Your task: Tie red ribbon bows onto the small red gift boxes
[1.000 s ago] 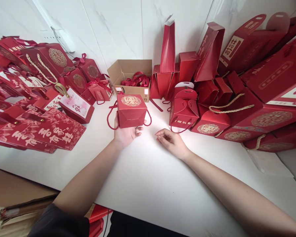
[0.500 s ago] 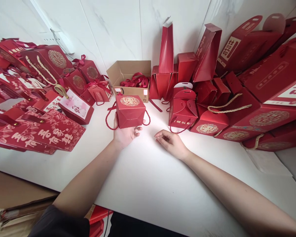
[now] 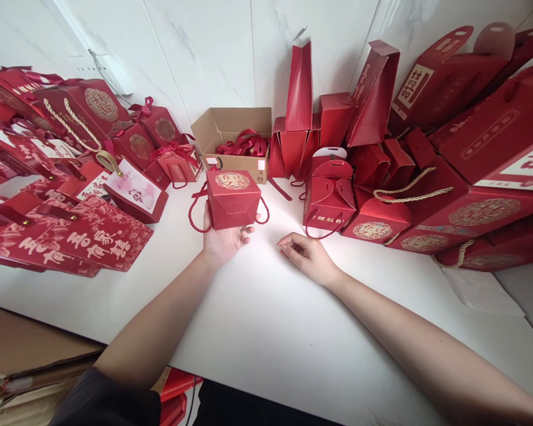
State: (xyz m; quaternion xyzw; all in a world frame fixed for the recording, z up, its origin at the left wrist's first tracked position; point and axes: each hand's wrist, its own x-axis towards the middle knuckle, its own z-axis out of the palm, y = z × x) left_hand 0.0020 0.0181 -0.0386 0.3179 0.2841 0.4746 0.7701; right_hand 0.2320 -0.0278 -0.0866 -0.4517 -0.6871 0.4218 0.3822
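Observation:
My left hand (image 3: pixel 222 245) is closed around the underside of a small red gift box (image 3: pixel 234 204). The box sits upright on the palm, with a gold round emblem on its top and a twisted red cord loop at each side. To the right, my right hand (image 3: pixel 308 257) rests on the table with loosely curled fingers, slightly apart, and nothing in them. Nearest to it stands another red gift box (image 3: pixel 329 201) with a handle flap and a red cord.
Behind the held box is a cardboard box (image 3: pixel 244 168) of red ribbon. Red gift boxes and bags (image 3: pixel 106 234) crowd the left of the white table (image 3: pixel 266 331). More red boxes (image 3: pixel 484 207) are stacked at right, along with tall red cartons (image 3: pixel 299 89) near the tiled wall.

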